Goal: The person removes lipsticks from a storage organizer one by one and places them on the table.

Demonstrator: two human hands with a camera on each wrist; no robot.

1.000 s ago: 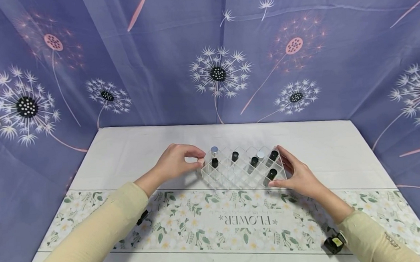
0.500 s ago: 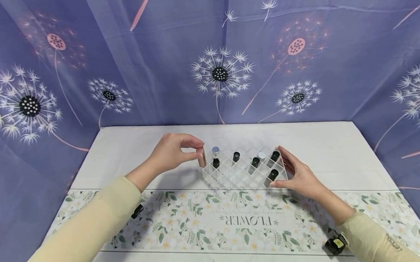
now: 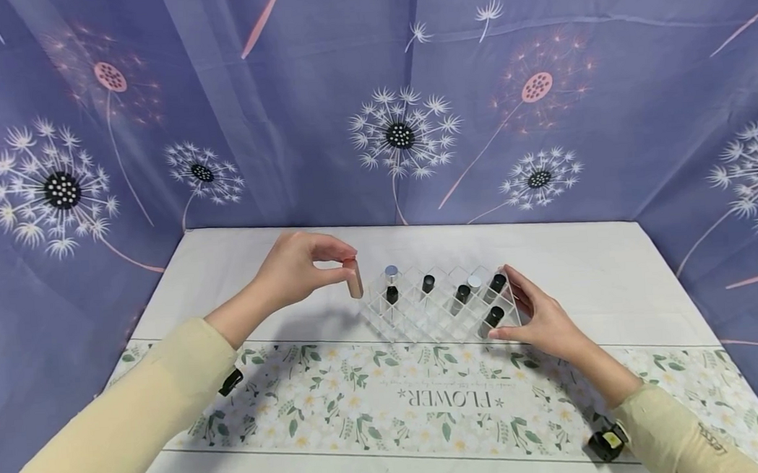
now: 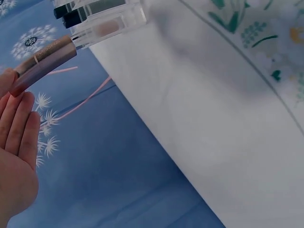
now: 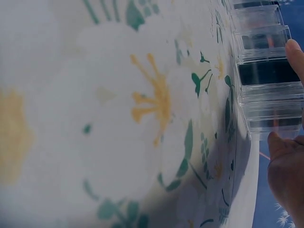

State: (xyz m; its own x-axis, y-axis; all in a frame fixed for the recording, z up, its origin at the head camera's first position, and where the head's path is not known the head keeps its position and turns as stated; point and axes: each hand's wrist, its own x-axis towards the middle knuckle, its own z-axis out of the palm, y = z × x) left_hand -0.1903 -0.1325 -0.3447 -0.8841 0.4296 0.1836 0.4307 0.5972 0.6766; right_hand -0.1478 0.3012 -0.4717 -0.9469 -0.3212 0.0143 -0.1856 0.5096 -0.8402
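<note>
My left hand pinches a rose-gold lipstick tube near its upper end, just left of a clear acrylic lipstick organizer. In the left wrist view the lipstick's lower end overlaps the organizer's corner, and the other fingers are extended. My right hand holds the organizer's right end, thumb at the front and fingers behind. Several black-capped tubes, such as a front right one, stand in the diamond-shaped slots, along with a silver-blue-capped tube and a pale-capped one.
A floral runner printed with the word FLOWER crosses the white table. Purple-blue dandelion curtains enclose the back and sides. Black wrist devices sit beneath both forearms, the right one with a yellow mark.
My left hand has lifted the lipstick tube up and leftward from the organizer's left end, so its body now shows. My right hand keeps its hold on the organizer.
</note>
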